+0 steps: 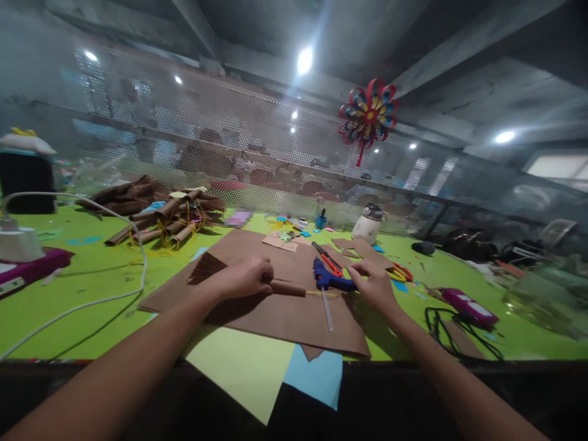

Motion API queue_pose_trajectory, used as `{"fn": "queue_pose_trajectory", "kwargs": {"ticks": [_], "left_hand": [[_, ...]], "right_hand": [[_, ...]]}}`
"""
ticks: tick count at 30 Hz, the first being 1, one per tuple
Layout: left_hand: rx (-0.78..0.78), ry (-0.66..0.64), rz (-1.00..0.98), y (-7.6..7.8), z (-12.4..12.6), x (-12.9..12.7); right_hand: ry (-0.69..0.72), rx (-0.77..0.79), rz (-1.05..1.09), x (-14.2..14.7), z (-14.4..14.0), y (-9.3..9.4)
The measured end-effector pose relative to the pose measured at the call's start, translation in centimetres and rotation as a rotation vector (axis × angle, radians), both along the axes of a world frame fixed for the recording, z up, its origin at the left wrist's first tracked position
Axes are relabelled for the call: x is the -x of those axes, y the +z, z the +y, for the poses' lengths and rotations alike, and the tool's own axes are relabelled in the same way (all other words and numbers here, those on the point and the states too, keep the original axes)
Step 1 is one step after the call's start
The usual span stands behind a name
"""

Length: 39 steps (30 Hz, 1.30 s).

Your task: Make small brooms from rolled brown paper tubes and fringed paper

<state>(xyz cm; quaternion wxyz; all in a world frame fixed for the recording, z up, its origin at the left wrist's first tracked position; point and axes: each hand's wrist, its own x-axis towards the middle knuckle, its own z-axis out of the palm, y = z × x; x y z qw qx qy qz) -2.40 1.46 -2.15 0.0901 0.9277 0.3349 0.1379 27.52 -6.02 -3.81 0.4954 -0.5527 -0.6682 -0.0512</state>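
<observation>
My left hand (248, 275) is closed around a rolled brown paper piece (289, 288), held just over a brown paper sheet (257, 318). Pleated brown paper (206, 268) spreads beyond my wrist on the left. From the roll's right end a thin yellow string (321, 293) runs toward the right. My right hand (374, 285) has its fingers closed at the handle end of a blue hot glue gun (324, 277); the fingertips are partly hidden. A clear glue stick (327, 312) sticks out of the gun toward me. Red-handled scissors (329, 260) lie just behind the gun.
A pile of brown rolls with yellow strings (172, 217) lies at left, near a white cable (144, 257). Yellow-handled scissors (402, 272), a white bottle (367, 223) and a purple power strip (471, 308) are at right. Yellow paper (241, 367) and blue paper (316, 373) overhang the front edge.
</observation>
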Motion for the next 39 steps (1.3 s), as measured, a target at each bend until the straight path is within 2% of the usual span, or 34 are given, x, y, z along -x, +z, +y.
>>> {"fn": "queue_pose_trajectory", "kwargs": {"ticks": [4,7,17,32,39], "left_hand": [[0.065,-0.011,0.017,-0.4,0.8,0.2],[0.099,-0.026,0.043,-0.2,1.0,0.4],[0.24,0.049,0.003,0.6,0.1,0.2],[0.212,0.001,-0.008,0.4,1.1,0.2],[0.227,0.0,-0.012,0.9,0.7,0.0]], "right_hand": [[-0.031,-0.028,0.041,0.1,2.5,-0.3],[-0.056,-0.06,0.069,0.0,3.5,-0.8],[-0.088,-0.106,0.073,-1.2,2.5,-1.7],[-0.255,-0.195,0.182,-4.3,3.9,-1.4],[-0.314,-0.16,0.293,-6.0,4.6,-2.0]]}}
